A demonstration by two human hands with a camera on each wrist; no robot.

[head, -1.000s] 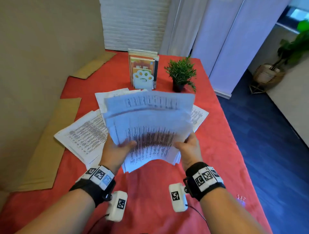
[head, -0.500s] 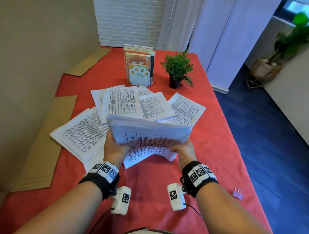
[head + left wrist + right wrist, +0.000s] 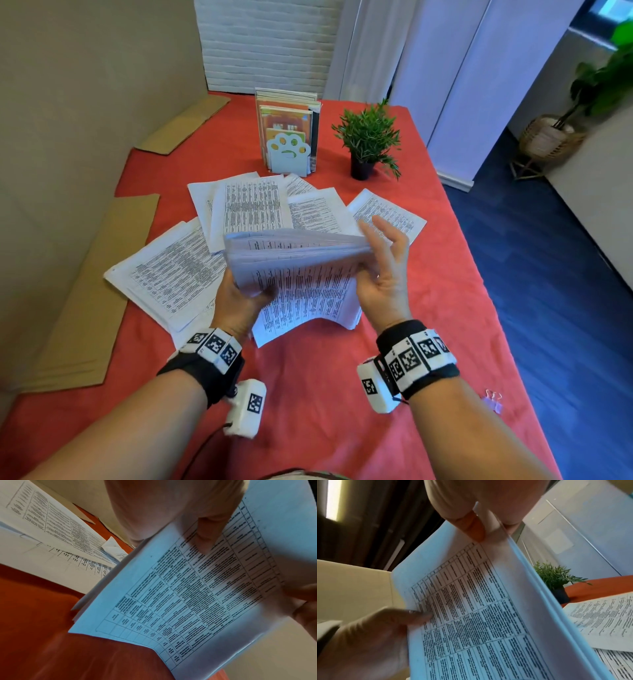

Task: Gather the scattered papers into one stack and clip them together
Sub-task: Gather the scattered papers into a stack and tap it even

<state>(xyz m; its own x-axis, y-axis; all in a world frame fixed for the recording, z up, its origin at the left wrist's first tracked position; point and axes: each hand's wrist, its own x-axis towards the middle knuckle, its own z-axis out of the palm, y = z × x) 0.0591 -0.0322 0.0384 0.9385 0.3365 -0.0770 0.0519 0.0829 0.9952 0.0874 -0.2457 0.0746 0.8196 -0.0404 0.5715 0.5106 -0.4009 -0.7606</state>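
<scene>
— Red cloth covers the counter [image 3: 308,394]; where's the stack [image 3: 298,270]?
— Lifted at centre. Left hand [image 3: 236,308] grips its 9 o'clock edge, thumb on top.
— Right hand [image 3: 385,274]?
— Fingers [image 3: 376,233] straight, flat against the 3 o'clock edge.
— Loose sheets [image 3: 171,274]?
— Spread from 9 to 1 o'clock. Binder clip [image 3: 493,402] at 4 o'clock.

I see a table with a red cloth [image 3: 308,394]. Lying on it: loose printed sheets [image 3: 174,274] fanned across the middle, book holder [image 3: 287,150] and potted plant [image 3: 371,144] at the far end, cardboard pieces [image 3: 89,291] along the left edge, binder clip [image 3: 493,402] near right.
</scene>
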